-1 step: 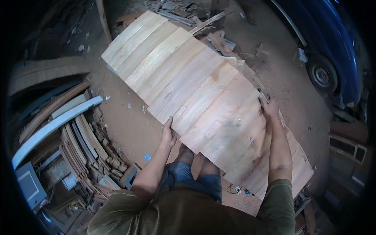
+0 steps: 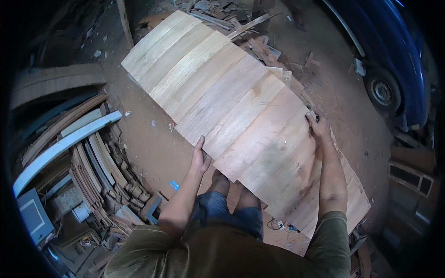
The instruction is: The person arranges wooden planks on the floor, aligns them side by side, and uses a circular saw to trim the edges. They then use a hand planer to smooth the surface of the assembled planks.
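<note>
Several pale wooden boards [image 2: 222, 97] lie side by side in a long row that slants from the far left to the near right, some ends stepped. My left hand [image 2: 200, 159] is at the row's near left edge, thumb on top and the other fingers hidden beneath. At the opposite edge, my right hand [image 2: 320, 129] grips the board ends, its fingers partly over the top. Dark stains mark the boards close to my right forearm. Whatever supports the row is hidden below it.
Curved timber strips [image 2: 88, 171] and a white curved piece [image 2: 65, 150] are stacked at left. Wood scraps [image 2: 262, 48] lie beyond the boards. A blue vehicle with a wheel [image 2: 382, 89] stands at far right, above a wooden frame [image 2: 410, 177]. Wires [image 2: 278, 225] lie near my legs.
</note>
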The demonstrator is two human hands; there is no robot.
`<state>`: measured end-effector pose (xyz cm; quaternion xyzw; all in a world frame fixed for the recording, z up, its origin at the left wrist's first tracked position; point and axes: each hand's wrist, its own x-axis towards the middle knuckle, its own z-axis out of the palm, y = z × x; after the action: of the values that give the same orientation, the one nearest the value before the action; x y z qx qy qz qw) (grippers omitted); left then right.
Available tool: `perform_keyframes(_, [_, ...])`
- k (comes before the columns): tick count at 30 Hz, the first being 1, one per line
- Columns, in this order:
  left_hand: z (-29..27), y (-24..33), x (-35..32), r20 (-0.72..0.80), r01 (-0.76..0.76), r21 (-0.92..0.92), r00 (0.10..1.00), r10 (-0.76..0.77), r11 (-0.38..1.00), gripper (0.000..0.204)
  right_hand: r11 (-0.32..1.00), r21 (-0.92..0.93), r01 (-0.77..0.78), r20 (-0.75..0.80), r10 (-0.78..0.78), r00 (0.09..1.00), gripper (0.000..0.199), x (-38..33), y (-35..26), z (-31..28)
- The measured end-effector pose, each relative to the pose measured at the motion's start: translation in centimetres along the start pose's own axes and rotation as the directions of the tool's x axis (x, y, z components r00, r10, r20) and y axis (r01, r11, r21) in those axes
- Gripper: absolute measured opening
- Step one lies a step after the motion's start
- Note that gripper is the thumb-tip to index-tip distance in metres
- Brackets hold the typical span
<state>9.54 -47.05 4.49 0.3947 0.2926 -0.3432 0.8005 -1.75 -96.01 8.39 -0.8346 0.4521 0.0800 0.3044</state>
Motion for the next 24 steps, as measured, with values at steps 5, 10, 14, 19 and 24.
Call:
perform_keyframes(5, [-0.1,-0.5,1.4,0.165,0.051,-0.299,0.986,-0.001,0.953,0.068,0.985,-0.157,0.066,0.097,-0.052,0.994,0.087,1.4,-2.0,1.3])
perform_keyframes(10, [1.4,-2.0,1.7,0.053,-0.028,-0.283,0.998,0.044,0.959,0.073,0.998,-0.055,0.015,0.08,-0.01,0.997,0.084,3.0,-0.5,2.4])
perform_keyframes(14, [1.4,-2.1,1.4,0.015,-0.058,-0.271,0.998,0.064,0.961,0.074,0.999,-0.046,0.016,0.061,-0.013,0.998,0.081,1.2,-3.3,1.8])
perform_keyframes(19, [-0.5,-2.5,0.6,-0.044,-0.063,-0.288,0.998,0.053,0.956,0.072,0.995,-0.065,0.078,0.031,-0.077,0.997,0.079,0.2,-4.1,1.5])
perform_keyframes(24, [-3.7,-3.0,1.3,-0.071,-0.041,-0.299,0.997,0.021,0.953,0.07,0.993,-0.119,0.006,0.06,0.001,0.998,0.084,-0.4,-3.6,0.9])
